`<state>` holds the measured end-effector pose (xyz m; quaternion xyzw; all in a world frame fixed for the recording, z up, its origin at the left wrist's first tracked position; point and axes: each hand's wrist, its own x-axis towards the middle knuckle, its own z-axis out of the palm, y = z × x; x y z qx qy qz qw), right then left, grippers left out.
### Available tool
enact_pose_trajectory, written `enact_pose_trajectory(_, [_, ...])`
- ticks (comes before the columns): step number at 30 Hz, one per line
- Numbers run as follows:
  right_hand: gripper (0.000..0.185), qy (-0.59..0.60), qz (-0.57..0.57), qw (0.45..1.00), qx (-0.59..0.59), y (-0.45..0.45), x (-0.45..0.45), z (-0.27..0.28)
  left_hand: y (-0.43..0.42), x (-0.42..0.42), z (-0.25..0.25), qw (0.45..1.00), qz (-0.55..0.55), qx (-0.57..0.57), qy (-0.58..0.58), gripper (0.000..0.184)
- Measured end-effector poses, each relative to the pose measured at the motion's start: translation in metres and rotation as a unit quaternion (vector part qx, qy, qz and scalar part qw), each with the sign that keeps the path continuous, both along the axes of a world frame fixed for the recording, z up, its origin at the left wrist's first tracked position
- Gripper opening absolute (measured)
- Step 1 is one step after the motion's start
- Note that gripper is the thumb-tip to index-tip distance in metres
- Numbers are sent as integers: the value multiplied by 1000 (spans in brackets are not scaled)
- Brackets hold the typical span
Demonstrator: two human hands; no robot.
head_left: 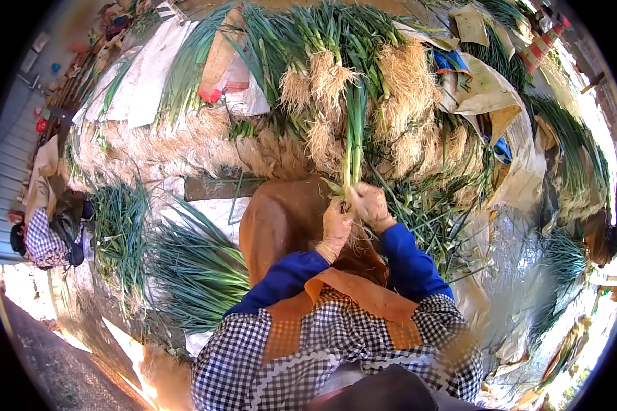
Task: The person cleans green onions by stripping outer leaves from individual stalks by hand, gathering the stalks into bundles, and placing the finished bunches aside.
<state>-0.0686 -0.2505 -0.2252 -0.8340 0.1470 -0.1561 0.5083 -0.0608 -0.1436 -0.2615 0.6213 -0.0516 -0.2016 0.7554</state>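
Head view recorded the left hand (336,225) closed around the root end of the green onions (354,137), just short of the near edge of the heap (236,156). The right hand (372,205) touched the stalks; its fingertips were obscured, so its grip could not be told. Leaf tips merged with bundles (330,79) behind. Sleeves (288,274) partly hid the brown apron (274,219).

Bright daylight leaves the roots (408,75) beyond the brown apron (277,219) crisp, while glare whitens the edge far right of it. Lower left of it, sunlit patches meet dark shadow on the ground (41,342). A hazy smear softens the checked sleeve (452,332) to its lower right, and fisheye distortion bends the outer scene toward black corners.
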Motion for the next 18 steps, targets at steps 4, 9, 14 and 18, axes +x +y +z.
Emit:
enact_pose_trajectory(4, [31, 62, -27, 989, -132, -31, -2, 23, 0, -1, 2, 999, 14, -48, 5, 20])
enact_pose_trajectory(9, [39, 90, 50, 974, -200, -58, 40, 9, -2, -2, 7, 1000, 2, 13, -8, 14])
enact_pose_trajectory(14, [30, 154, -81, 952, -253, -28, 43, 6, 0, 0, 1, 996, 12, 74, -38, 16])
enact_pose_trajectory(18, [30, 124, -63, 974, -179, -19, 30, -2, 0, 1, -8, 997, 33, 31, -54, 17])
